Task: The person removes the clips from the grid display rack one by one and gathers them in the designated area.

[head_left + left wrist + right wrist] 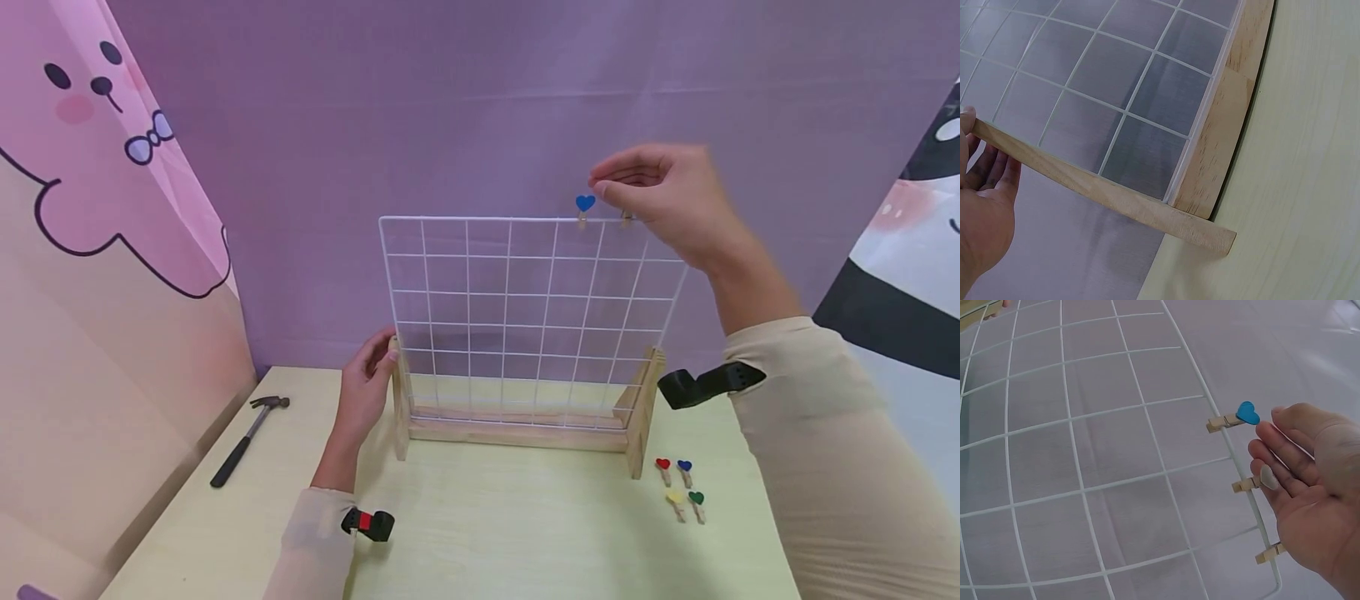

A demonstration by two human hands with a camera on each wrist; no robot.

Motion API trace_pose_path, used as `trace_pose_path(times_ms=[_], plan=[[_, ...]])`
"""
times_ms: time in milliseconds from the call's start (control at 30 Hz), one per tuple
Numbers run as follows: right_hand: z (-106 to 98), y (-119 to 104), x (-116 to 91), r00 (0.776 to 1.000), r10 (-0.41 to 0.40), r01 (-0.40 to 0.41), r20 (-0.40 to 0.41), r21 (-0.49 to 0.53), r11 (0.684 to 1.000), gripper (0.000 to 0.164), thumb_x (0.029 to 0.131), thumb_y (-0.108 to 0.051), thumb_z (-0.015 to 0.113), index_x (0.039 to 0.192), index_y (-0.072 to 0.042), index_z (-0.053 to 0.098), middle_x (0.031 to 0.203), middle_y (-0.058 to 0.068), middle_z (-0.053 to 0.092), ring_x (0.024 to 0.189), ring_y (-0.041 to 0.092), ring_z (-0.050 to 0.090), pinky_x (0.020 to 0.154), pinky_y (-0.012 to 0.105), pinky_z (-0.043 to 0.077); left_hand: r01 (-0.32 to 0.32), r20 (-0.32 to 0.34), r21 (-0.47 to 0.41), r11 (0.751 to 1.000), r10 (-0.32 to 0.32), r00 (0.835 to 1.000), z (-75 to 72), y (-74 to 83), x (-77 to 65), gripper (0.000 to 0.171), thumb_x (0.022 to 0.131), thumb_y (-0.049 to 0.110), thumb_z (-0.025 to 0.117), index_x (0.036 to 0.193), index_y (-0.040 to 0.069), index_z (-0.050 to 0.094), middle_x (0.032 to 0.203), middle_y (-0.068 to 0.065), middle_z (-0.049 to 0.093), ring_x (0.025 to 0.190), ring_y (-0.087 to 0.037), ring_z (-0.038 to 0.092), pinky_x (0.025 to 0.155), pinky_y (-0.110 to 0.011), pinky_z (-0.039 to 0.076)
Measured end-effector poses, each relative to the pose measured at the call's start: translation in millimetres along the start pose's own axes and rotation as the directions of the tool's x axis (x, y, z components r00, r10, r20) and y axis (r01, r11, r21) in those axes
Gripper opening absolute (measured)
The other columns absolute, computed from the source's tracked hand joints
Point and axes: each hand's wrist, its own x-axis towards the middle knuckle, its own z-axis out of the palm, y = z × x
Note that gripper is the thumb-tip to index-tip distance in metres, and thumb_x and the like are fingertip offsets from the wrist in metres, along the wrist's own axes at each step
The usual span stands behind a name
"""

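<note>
A white wire grid (507,256) stands upright in a wooden stand (517,433). My left hand (367,387) grips the top of the stand's left post (1104,190), with the thumb on one side and fingers behind. Above the grid's top wire is my right hand (667,200), thumb and fingers slightly apart beside a blue heart clothespin (1247,414) clipped there. A white heart clothespin (1269,477) is clipped on the same wire, in front of the fingers in the right wrist view. A third clothespin (1267,553) sits near the corner, partly hidden by the palm.
On the table right of the stand lie several small heart clothespins: red (663,467), dark blue (685,468), yellow (676,502) and green (697,500). A claw hammer (251,437) lies at the left. A purple curtain (315,167) hangs behind.
</note>
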Motion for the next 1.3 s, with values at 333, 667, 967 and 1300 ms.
trace_pose_path(times_ms=[333,667,967,1300], plan=[[6,4,3,1.000,0.018,-0.017,0.019,-0.039,0.999,0.019,0.095,-0.017,0.076,0.112,-0.008,0.077,0.091,-0.015,0.077,0.084,0.004,0.070,0.069,0.015,0.052,0.002,0.007,0.004,1.000,-0.003,1.000,0.7,1.6,-1.7,0.040,0.106,0.015,0.058,0.146,0.009,0.056,0.144,-0.023,0.059,0.121,-0.010,0.059,0.097,-0.008,0.049],[9,7,4,0.999,0.029,-0.027,0.033,-0.069,0.997,0.022,0.094,-0.013,0.075,0.115,-0.005,0.076,0.090,-0.018,0.076,0.087,0.005,0.072,0.077,0.012,0.055,0.016,0.010,0.008,1.000,-0.016,1.000,-0.2,0.6,-0.9,0.042,0.107,0.016,0.058,0.147,0.006,0.054,0.144,-0.024,0.058,0.121,-0.010,0.058,0.097,-0.007,0.048],[14,6,4,1.000,0.027,-0.026,0.008,-0.125,0.992,0.023,0.092,-0.018,0.078,0.113,-0.008,0.078,0.088,-0.019,0.074,0.091,0.006,0.065,0.076,0.015,0.050,0.014,0.000,0.012,1.000,-0.014,1.000,-2.4,0.8,-0.9,0.041,0.106,0.016,0.058,0.146,0.007,0.055,0.141,-0.018,0.061,0.117,-0.006,0.059,0.097,-0.008,0.048],[17,5,1,0.997,0.074,-0.077,-0.029,-0.118,0.990,0.021,0.093,-0.020,0.078,0.112,-0.011,0.080,0.090,-0.020,0.074,0.098,0.008,0.063,0.078,0.018,0.049,0.016,-0.001,0.013,1.000,-0.016,1.000,-2.3,-0.2,-0.3,0.042,0.106,0.015,0.058,0.147,0.005,0.054,0.142,-0.019,0.061,0.118,-0.005,0.059,0.098,-0.007,0.048]])
